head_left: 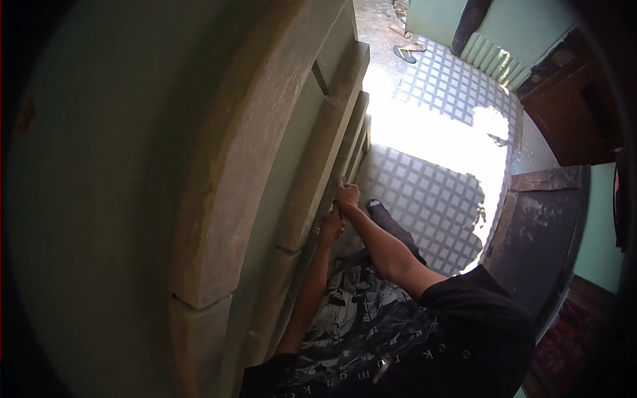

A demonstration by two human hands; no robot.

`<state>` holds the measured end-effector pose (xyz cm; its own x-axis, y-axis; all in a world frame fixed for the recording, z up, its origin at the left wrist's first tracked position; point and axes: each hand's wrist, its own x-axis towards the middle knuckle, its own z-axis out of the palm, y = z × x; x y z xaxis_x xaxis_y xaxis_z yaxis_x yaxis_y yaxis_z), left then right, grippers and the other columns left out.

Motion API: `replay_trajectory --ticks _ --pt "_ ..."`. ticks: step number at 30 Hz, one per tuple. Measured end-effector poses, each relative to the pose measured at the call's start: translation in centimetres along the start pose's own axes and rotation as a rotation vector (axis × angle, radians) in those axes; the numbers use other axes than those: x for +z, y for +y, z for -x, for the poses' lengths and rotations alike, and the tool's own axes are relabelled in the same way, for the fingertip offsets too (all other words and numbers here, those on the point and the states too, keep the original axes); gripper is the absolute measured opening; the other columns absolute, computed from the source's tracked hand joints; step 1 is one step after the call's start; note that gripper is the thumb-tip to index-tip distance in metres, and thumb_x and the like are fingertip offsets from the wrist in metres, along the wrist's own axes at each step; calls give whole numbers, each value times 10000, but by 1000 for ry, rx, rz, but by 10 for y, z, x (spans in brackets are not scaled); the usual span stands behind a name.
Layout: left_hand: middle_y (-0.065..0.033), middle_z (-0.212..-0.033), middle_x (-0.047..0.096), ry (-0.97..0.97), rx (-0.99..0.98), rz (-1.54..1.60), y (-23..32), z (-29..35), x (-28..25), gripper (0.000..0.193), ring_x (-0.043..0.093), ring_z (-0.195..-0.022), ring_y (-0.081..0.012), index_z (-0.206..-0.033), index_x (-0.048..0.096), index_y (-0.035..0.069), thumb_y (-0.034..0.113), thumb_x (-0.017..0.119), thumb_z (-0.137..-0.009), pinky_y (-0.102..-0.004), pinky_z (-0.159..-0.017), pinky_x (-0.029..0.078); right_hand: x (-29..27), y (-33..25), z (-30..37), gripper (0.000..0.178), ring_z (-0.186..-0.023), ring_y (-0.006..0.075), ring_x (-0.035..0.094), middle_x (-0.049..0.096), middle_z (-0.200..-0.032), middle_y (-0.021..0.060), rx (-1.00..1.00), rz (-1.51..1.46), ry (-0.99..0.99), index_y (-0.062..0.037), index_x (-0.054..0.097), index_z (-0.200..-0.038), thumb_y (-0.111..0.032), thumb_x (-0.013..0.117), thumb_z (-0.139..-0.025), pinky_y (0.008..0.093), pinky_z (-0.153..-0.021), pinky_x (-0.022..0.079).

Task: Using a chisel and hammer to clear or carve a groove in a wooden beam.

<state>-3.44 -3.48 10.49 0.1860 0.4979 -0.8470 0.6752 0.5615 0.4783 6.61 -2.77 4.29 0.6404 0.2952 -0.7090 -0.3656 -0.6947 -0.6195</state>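
Both my hands are together low against a tall, pale greenish wooden structure (255, 139) with thick ledges, to my left. My right hand (348, 194) is closed, its thumb or a finger pointing up against the edge of a lower ledge (356, 136). Just below it and touching or nearly touching it, my left hand (332, 224) is curled. A small dark thing (336, 206) shows between the two hands, too small to name. Whatever the fingers grip is mostly hidden by the hands and the dim light.
Grey checked floor (424, 192) lies to the right, crossed by a glaring patch of sunlight. My shod foot (375, 205) is beside the hands. A dark wooden panel (537, 225) stands at the right. Far off lies a flip-flop (404, 54). The upper ledge (232, 179) juts out close by.
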Motion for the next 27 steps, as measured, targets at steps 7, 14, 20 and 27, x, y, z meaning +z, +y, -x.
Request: replay_trajectory --ticks 7,14,20,27 --pt "1 -473 463 66 -22 -17 -32 11 -14 621 461 -356 -121 -626 487 108 667 388 -878 -292 -328 317 20 25 25 440 -1022 349 628 667 -1029 214 57 -27 40 -39 712 -990 -442 609 -844 426 -896 478" --pt "0 -473 455 -37 -20 -40 -52 1 -24 600 466 -367 -117 -719 555 107 650 369 -894 -291 -328 321 22 27 38 442 -986 341 647 677 -1005 209 78 -47 59 -44 704 -1036 -430 613 -840 420 -885 487" --pt "12 -465 413 -109 21 -49 -26 0 -30 530 411 -339 -113 -973 555 137 618 340 -917 -289 -319 326 9 -5 52 418 -930 335 665 684 -935 219 76 -68 105 -25 714 -979 -407 596 -854 427 -833 497" --pt "34 -543 420 -31 167 -64 22 -22 2 522 369 -379 -75 -860 522 144 621 319 -917 -264 -338 276 -18 -41 5 422 -914 379 654 677 -905 237 -28 -90 135 -13 706 -956 -402 570 -867 448 -832 487"
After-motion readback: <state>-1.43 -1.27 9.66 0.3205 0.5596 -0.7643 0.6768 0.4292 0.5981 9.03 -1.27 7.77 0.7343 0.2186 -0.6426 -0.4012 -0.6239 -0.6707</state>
